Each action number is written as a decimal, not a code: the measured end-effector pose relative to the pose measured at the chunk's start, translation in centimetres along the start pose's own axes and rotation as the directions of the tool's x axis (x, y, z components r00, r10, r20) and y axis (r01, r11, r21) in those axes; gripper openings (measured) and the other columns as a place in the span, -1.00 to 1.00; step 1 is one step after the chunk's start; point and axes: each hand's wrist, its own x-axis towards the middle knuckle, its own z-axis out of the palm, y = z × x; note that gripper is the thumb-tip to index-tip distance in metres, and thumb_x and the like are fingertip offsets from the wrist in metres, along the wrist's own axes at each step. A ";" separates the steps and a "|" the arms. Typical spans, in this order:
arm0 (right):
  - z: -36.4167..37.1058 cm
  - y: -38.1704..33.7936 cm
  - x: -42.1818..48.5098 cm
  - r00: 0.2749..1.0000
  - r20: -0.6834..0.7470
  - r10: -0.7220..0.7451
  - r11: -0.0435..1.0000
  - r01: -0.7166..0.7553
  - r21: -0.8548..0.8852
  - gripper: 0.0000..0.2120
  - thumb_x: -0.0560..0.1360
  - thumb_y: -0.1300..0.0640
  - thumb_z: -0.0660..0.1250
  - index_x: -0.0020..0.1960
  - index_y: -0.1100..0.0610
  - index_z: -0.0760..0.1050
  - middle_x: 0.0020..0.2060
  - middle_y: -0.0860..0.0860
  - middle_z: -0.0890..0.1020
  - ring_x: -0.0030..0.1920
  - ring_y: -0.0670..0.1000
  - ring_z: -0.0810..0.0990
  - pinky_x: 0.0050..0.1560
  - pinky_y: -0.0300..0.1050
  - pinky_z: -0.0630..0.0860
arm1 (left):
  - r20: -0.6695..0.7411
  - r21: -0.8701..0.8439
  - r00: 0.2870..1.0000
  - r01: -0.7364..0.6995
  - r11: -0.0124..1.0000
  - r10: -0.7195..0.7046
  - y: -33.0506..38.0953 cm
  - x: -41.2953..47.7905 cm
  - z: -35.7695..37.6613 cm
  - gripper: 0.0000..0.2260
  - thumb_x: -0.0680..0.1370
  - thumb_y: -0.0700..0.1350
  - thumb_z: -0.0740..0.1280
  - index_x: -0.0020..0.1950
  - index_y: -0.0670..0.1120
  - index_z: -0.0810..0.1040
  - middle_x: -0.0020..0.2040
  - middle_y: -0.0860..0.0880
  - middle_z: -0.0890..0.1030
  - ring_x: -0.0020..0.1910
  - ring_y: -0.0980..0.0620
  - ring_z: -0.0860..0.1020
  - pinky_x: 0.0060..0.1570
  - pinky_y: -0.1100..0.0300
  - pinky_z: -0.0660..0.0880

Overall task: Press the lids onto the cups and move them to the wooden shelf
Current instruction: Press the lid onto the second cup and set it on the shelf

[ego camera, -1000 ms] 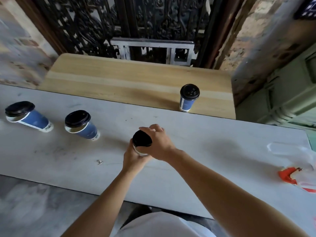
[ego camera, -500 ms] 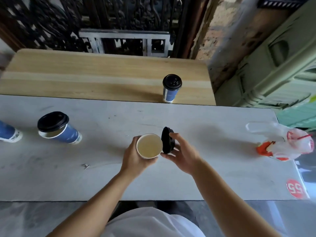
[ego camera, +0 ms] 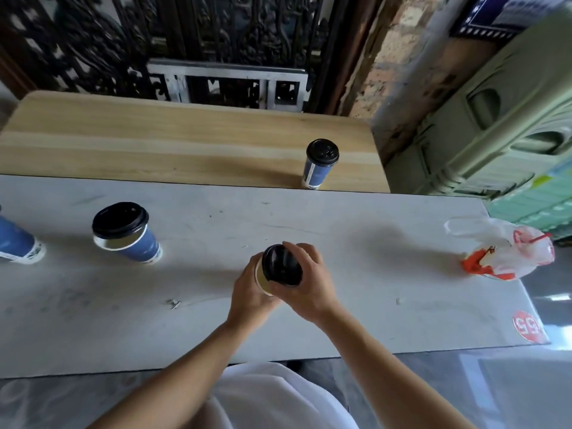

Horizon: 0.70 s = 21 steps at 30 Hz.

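My left hand (ego camera: 249, 294) grips a paper cup (ego camera: 262, 281) standing on the white table (ego camera: 371, 274). My right hand (ego camera: 312, 286) holds a black lid (ego camera: 281, 269) over its mouth; the lid sits tilted, with a sliver of the cup's rim and liquid showing at the left. A blue cup with a loosely set black lid (ego camera: 123, 232) stands to the left, and another blue cup (ego camera: 17, 243) is cut off by the left edge. One lidded blue cup (ego camera: 320, 164) stands on the wooden shelf (ego camera: 154, 144) beyond the table.
A white and red plastic bag (ego camera: 507, 252) lies at the table's right end, above a red round sticker (ego camera: 527, 325). Black ironwork and a metal frame (ego camera: 229, 83) rise behind the shelf. Green plastic crates (ego camera: 501, 125) stand at the right.
Half a second ago the lid was held edge-on beside the open cup; my right hand has now brought it down over the cup's mouth. The left hand kept its grip.
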 end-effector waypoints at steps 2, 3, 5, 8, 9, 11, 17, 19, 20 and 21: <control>0.4 -0.3 0.2 0.997 0.027 -0.074 0.989 0.077 -0.128 -0.28 0.36 -0.06 0.53 0.47 -0.04 0.39 0.27 -0.17 0.38 0.14 -0.22 0.41 0.06 -0.58 0.33 | -0.024 0.003 0.999 0.023 1.000 -0.023 -0.2 -0.1 0.1 -0.41 0.23 0.10 0.55 0.18 0.43 0.43 0.09 0.33 0.64 0.06 0.28 0.63 -0.01 0.24 0.57; 0.6 -0.3 0.2 0.994 0.048 -0.093 0.981 0.100 -0.165 -0.27 0.37 -0.04 0.51 0.49 -0.03 0.37 0.31 -0.15 0.37 0.20 -0.16 0.44 0.11 -0.43 0.44 | -0.026 0.011 0.999 0.023 1.000 -0.023 -0.2 -0.1 0.0 -0.42 0.24 0.10 0.54 0.17 0.45 0.42 0.08 0.34 0.64 0.05 0.29 0.63 -0.03 0.26 0.56; 0.7 -0.3 0.1 0.992 0.082 -0.094 0.970 0.109 -0.217 -0.27 0.36 0.00 0.47 0.50 -0.04 0.35 0.35 -0.13 0.34 0.26 -0.04 0.48 0.15 -0.11 0.57 | -0.011 0.024 1.000 0.022 0.999 -0.022 0.0 -0.2 -0.2 -0.43 0.25 0.11 0.51 0.17 0.46 0.41 0.08 0.37 0.62 0.04 0.31 0.62 -0.07 0.36 0.52; 0.6 -0.3 -0.1 0.987 0.124 -0.104 0.947 0.136 -0.290 -0.26 0.34 0.01 0.43 0.50 -0.08 0.32 0.38 -0.14 0.29 0.26 0.02 0.49 0.07 0.02 0.63 | 0.000 0.035 1.000 0.006 0.999 -0.006 0.0 -0.2 -0.3 -0.45 0.25 0.15 0.47 0.18 0.46 0.40 0.08 0.39 0.60 0.04 0.34 0.60 -0.14 0.49 0.44; 0.5 -0.3 -0.1 0.984 0.139 -0.115 0.938 0.153 -0.312 -0.26 0.33 0.00 0.43 0.49 -0.11 0.32 0.38 -0.14 0.28 0.26 0.03 0.49 0.04 0.03 0.63 | 0.002 0.041 1.000 0.010 0.999 -0.010 0.0 -0.2 -0.3 -0.46 0.26 0.16 0.46 0.19 0.45 0.40 0.09 0.40 0.60 0.04 0.35 0.59 -0.15 0.50 0.44; 0.3 -0.2 -0.1 0.979 0.156 -0.134 0.929 0.179 -0.323 -0.29 0.35 -0.01 0.42 0.48 -0.15 0.32 0.38 -0.13 0.27 0.25 0.04 0.49 0.02 0.03 0.64 | 0.009 0.037 1.000 0.023 0.999 -0.023 -0.1 -0.1 -0.2 -0.47 0.27 0.16 0.46 0.19 0.43 0.40 0.09 0.41 0.59 0.04 0.37 0.58 -0.15 0.52 0.44; 0.6 -0.4 -0.3 0.959 0.160 -0.232 0.876 0.278 -0.395 -0.37 0.39 0.04 0.40 0.44 -0.17 0.35 0.36 -0.06 0.31 0.24 0.08 0.49 -0.11 0.00 0.64 | 0.025 -0.102 0.993 0.115 0.988 -0.113 -0.6 0.4 0.1 -0.65 0.33 0.08 0.45 0.10 0.23 0.58 -0.06 0.19 0.69 -0.02 0.09 0.65 -0.10 0.32 0.56; 1.1 -0.2 -0.5 0.953 0.157 -0.259 0.837 0.303 -0.455 -0.37 0.42 0.04 0.38 0.47 -0.14 0.33 0.40 -0.02 0.31 0.34 0.08 0.42 -0.09 -0.03 0.63 | 0.031 -0.084 0.994 0.110 0.990 -0.107 -0.2 0.3 -0.1 -0.65 0.35 0.08 0.42 0.12 0.27 0.54 -0.05 0.22 0.68 -0.06 0.19 0.65 -0.16 0.37 0.54; 1.3 0.0 -0.5 0.952 0.158 -0.264 0.833 0.307 -0.461 -0.37 0.44 0.04 0.38 0.49 -0.13 0.32 0.42 0.00 0.30 0.38 0.08 0.38 -0.03 -0.02 0.63 | 0.039 -0.086 0.993 0.112 0.990 -0.109 0.0 0.2 -0.2 -0.63 0.34 0.10 0.42 0.12 0.32 0.50 -0.03 0.27 0.67 -0.06 0.23 0.64 -0.18 0.41 0.52; 1.4 0.2 -0.6 0.954 0.155 -0.258 0.844 0.300 -0.444 -0.36 0.46 0.04 0.39 0.50 -0.13 0.32 0.44 0.00 0.29 0.40 0.08 0.36 0.03 -0.02 0.62 | 0.047 -0.078 0.995 0.096 0.992 -0.093 0.2 0.0 -0.4 -0.61 0.33 0.11 0.42 0.12 0.34 0.47 -0.01 0.31 0.65 -0.05 0.27 0.63 -0.18 0.43 0.50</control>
